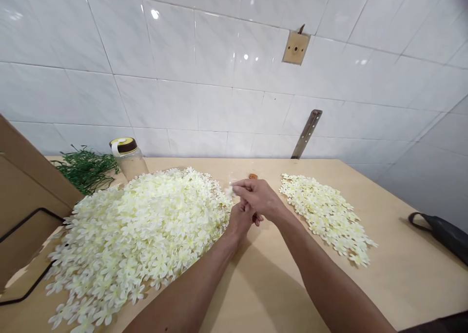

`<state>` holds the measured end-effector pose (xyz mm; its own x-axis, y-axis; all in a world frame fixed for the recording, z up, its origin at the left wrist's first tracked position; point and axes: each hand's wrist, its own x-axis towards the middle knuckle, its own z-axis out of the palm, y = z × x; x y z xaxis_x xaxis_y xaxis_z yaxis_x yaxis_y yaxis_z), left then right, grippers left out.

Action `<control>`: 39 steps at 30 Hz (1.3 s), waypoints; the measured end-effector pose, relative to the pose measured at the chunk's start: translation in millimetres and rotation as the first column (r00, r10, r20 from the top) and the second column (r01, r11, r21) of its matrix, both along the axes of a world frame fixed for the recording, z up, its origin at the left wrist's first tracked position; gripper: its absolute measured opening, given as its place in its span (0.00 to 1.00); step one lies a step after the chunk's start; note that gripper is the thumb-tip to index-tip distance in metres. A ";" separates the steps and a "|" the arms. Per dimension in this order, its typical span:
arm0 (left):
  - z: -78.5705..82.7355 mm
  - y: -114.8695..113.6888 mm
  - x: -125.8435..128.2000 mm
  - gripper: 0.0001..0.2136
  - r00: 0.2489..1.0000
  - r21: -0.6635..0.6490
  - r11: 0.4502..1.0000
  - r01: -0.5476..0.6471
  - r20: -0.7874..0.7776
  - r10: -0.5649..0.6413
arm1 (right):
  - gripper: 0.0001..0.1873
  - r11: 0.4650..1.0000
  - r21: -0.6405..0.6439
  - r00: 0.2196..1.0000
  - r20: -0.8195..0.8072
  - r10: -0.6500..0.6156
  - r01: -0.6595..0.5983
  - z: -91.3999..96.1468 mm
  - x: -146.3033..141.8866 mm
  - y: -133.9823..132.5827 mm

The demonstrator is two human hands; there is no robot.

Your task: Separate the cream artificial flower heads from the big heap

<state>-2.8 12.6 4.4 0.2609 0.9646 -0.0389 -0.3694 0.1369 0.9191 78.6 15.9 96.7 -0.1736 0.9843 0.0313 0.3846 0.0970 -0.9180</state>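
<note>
My two hands meet over the middle of the table, one above the other. My right hand (260, 196) is on top, thumb and fingers pinched together at the left. A small, blurred whitish bit (229, 191), perhaps a petal or a fabric flower, shows at those fingertips. Beneath it my left hand (240, 222) is closed with curled fingers; what it grips, if anything, is hidden. A large heap of cream-white fabric flowers (146, 230) spreads to the left, close to my left hand. To the right lies a smaller, flatter pile of the same flowers (325, 213).
Behind the heap stands a clear bottle (133, 162) with a brown-yellow lid, near green plastic stems (86, 167). A cardboard box (32, 201) borders the left side. An orange-brown round thing (253, 176) sits beyond my hands. A black strapped item (442, 233) lies far right.
</note>
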 end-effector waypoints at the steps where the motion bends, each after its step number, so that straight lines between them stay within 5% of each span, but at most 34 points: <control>1: -0.8 0.0 0.0 0.16 1.000 -0.005 1.000 -0.011 -0.002 0.011 | 0.22 0.999 0.051 1.000 0.016 -0.010 0.009 1.4 -3.0 3.8; 4: -3.6 0.1 1.2 0.15 0.999 -0.005 1.000 -0.017 0.032 0.018 | 0.22 0.959 0.203 0.972 0.088 -0.217 0.196 -6.1 11.0 11.6; 6: -5.4 0.6 3.0 0.16 0.997 -0.011 0.999 -0.036 0.068 0.037 | 0.19 0.925 0.193 0.926 0.126 -0.355 0.329 -19.1 32.2 11.2; 8: -6.5 1.1 5.1 0.16 0.995 -0.010 0.998 -0.065 0.077 0.065 | 0.22 0.943 0.047 0.937 0.102 -0.333 0.330 -33.5 51.8 5.6; 12: -5.0 0.4 7.0 0.16 0.993 0.017 0.993 -0.114 0.032 0.113 | 0.26 0.973 -0.211 0.987 -0.103 -0.121 0.097 -52.5 64.8 -11.7; 20: -1.3 -2.6 6.2 0.16 0.988 0.024 0.988 -0.152 -0.025 0.153 | 0.24 0.976 -0.185 0.970 -0.188 -0.152 0.117 -63.9 63.0 -14.6; 39: -2.3 1.1 -1.1 0.14 0.991 -0.040 0.996 0.080 0.109 -0.075 | 0.27 0.959 -0.248 0.956 -0.221 -0.194 0.137 -71.1 68.5 -18.7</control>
<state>-3.9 13.7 2.1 0.3400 0.9392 -0.0484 -0.4524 0.2084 0.8671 147.2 -2.9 25.6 -0.0225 0.9840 -0.1767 0.1423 -0.1718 -0.9748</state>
